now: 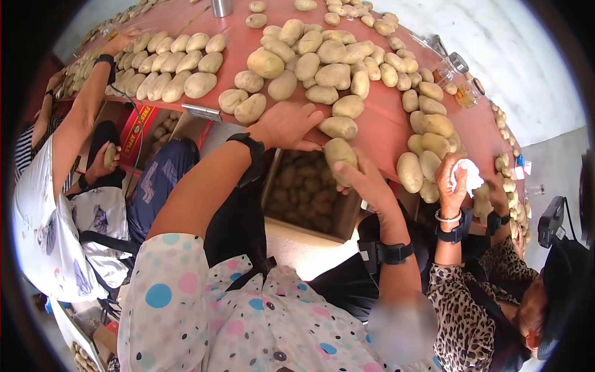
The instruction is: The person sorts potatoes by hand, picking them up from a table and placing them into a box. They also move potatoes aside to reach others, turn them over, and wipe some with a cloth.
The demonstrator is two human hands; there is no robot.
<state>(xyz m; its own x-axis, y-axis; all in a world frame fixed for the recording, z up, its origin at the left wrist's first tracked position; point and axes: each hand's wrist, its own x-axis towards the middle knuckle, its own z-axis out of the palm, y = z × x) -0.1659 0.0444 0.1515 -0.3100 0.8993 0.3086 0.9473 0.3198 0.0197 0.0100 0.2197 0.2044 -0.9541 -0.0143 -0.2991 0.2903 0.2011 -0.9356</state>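
Note:
My right hand (pixel 367 180) grips a potato (pixel 339 154) at the table's edge, its fingers wrapped around the lower part. My left hand (pixel 290 124) lies on the edge of the red table (pixel 381 127), fingers stretched out and holding nothing. A single potato (pixel 338 128) sits on the table just beyond the gripped one. Past my left hand is a heap of potatoes (pixel 332 75). Under the edge, between my arms, stands a box of potatoes (pixel 304 192), partly covered by my hands and the tabletop.
Potatoes in rows (pixel 176 62) lie at the left, with another group (pixel 437 127) at the right. A co-worker's hand (pixel 451 180) at the right holds a white cloth (pixel 466 177). Another person (pixel 59 217) works at the left. Glass jars (pixel 468 93) stand near the wall.

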